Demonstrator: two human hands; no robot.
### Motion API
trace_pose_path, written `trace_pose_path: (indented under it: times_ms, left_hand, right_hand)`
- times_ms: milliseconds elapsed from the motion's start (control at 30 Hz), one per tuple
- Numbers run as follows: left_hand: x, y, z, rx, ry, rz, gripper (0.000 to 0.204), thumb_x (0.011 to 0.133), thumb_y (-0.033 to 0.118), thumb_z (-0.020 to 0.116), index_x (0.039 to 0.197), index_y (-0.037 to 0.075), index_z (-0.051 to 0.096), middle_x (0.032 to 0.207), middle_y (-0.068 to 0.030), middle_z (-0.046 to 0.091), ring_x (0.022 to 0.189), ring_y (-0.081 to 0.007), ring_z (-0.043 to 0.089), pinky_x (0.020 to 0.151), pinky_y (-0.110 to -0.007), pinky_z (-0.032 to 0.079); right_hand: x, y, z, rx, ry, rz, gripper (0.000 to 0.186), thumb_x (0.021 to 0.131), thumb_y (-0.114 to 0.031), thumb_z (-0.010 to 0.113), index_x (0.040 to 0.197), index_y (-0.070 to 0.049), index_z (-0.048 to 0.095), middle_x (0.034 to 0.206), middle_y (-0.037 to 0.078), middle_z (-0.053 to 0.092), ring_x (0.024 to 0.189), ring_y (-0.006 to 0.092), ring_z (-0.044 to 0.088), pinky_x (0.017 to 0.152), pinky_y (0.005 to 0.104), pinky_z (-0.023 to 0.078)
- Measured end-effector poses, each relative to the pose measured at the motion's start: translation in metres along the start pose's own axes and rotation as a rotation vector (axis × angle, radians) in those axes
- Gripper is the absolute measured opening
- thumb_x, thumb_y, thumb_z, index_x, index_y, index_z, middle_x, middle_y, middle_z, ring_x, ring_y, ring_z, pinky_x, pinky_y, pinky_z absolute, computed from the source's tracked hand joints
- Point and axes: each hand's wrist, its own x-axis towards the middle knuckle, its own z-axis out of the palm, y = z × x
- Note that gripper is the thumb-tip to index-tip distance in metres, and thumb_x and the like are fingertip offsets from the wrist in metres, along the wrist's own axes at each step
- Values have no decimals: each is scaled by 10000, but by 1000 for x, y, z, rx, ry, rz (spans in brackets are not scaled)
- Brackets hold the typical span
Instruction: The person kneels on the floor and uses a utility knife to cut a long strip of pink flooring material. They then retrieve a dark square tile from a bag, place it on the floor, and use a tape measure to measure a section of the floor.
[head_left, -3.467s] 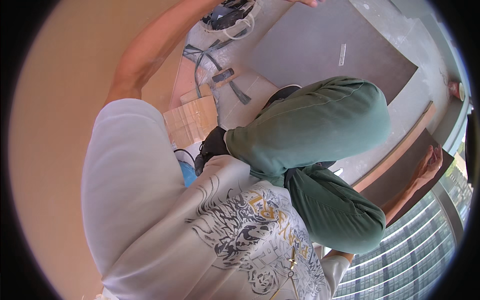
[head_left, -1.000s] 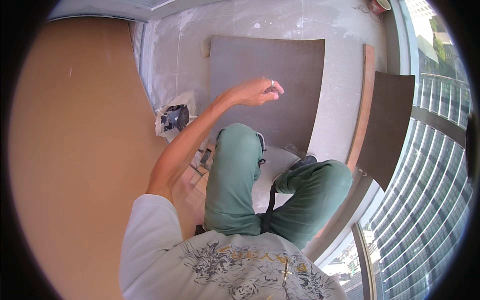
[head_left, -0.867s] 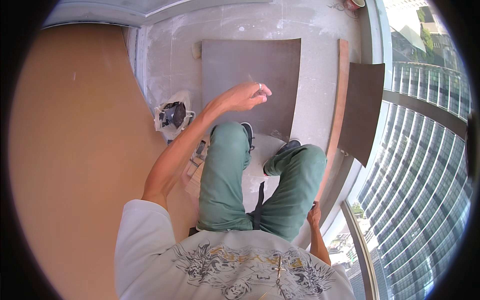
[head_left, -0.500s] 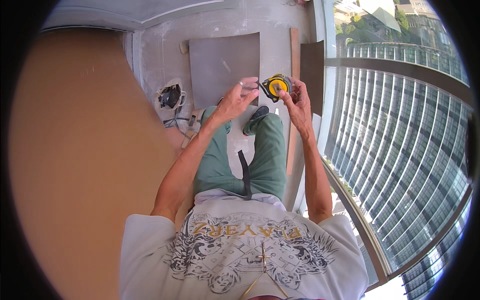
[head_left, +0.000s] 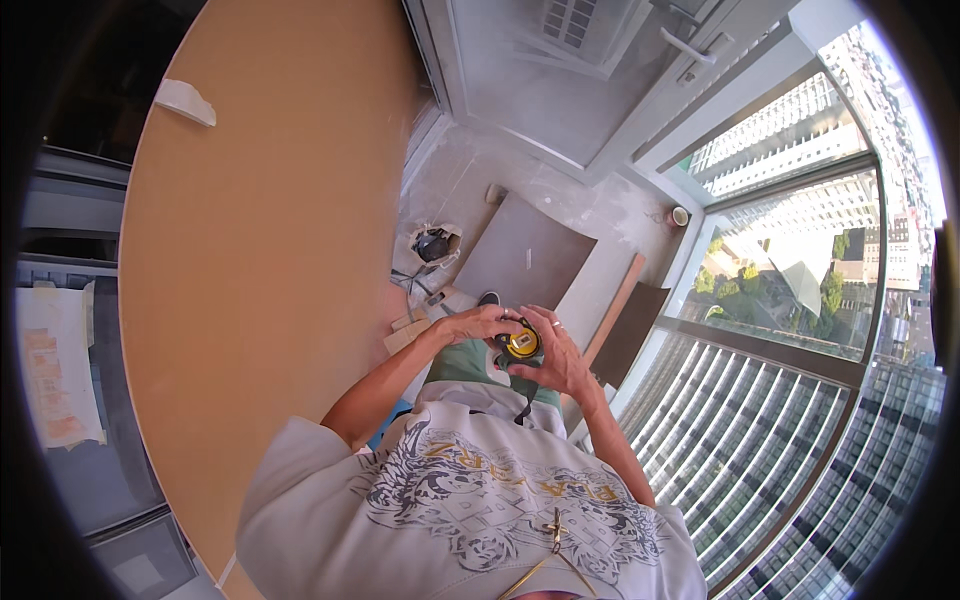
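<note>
In front of my waist, both hands are closed around a yellow and black tape measure [head_left: 521, 343]. My right hand [head_left: 562, 358] wraps its right side, with the fingers over the top and the thumb below. From the left, the fingers of my left hand [head_left: 478, 323] press against the case's upper left edge. A black strap [head_left: 527, 403] hangs down below the case. No drawn-out blade shows clearly, and part of the case is hidden by my fingers.
A large brown board [head_left: 260, 260] fills the left side. On the floor ahead lie a grey sheet [head_left: 525, 248], a reddish wooden strip [head_left: 613, 308], a dark panel [head_left: 636, 335] and an open bag [head_left: 436, 243]. A small tub [head_left: 679, 216] stands by the windows [head_left: 740, 430]; a door handle [head_left: 692, 46] is beyond.
My hands have come together on the tape measure and drawn it closer to my body. My left hand was apart from the case before. The view has swung, showing more of the room.
</note>
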Motion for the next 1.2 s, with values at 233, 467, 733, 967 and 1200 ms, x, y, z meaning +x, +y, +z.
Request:
trace_pose_path:
  times_ms: [233,467,733,967,1200]
  left_hand:
    - [-26,-32,-50,-313,-83,201,416,1014,333,573,1332,66,606,1150,-76,665,981,-155,667,858,-333,583]
    - [-73,68,-152,425,328,339,517,996,435,599,1350,58,577,1242,-155,662,1060,-258,668,942,-356,533]
    - [-144,168,-247,402,795,666,441,1013,331,606,1342,38,570,1191,-163,690,1088,-229,661,951,-352,518]
    - [-143,197,-312,298,951,678,378,1011,250,609,1288,-7,598,1143,-150,692,1071,-204,659,945,-343,521]
    - [-91,231,-395,105,977,713,390,1024,279,585,1323,28,574,1234,-139,656,1072,-204,658,963,-351,507]
  right_hand:
    - [59,-46,20,-237,-76,-267,779,756,-205,829,1435,-84,468,1323,171,580,1172,381,576,993,444,482]
    - [135,-60,49,437,99,-7,679,857,-224,756,1434,-33,452,1203,154,613,1092,297,630,946,420,522]
    - [191,-37,28,1114,83,338,412,919,-356,651,1194,-70,544,1027,92,620,977,261,663,833,419,573]
    - [261,-33,-33,1126,106,296,437,920,-378,654,1226,-84,551,1037,81,638,982,254,664,860,396,564]
    - [420,-33,-56,1096,69,207,526,930,-320,653,1366,-68,498,1104,109,614,1015,287,666,889,427,562]
